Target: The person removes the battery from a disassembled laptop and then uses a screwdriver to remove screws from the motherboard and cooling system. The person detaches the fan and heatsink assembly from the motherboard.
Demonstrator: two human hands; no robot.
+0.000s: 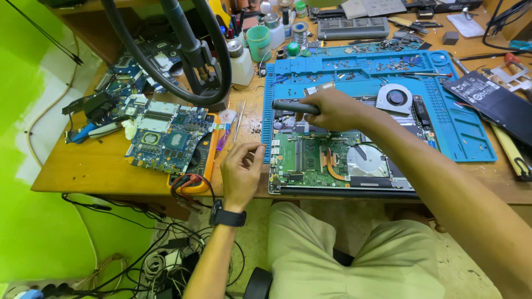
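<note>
Holding a dark, smooth, pen-shaped electric screwdriver, the right hand has its fingers clenched around the rear part of the tool, and the body of the tool sticks out sideways past the knuckles. Just under these fingers lies an opened laptop, with a flat green circuit board, curved copper heat pipes and a round silver fan cover. The laptop rests on a blue rubbery repair mat that has ribbed edges and small square trays; tiny screws are scattered in the trays beyond the right fingers.

The left hand stays at the near-left corner of the laptop. Its thumb and fingertips are pinched together, but whether something small is between them I cannot tell. A black watch is around this wrist.

On the outer side of the left fingers a second blue motherboard lies over an orange tester with red and black leads. Beyond the right fingers, a loose grey round fan lies on the mat, and a flat black battery is at the far side of the forearm.

The surface is a worn, orange-brown wooden table, crowded with bottles, a solder spool and parts. The wall is bright green, and many tangled cables lie on the floor below.
</note>
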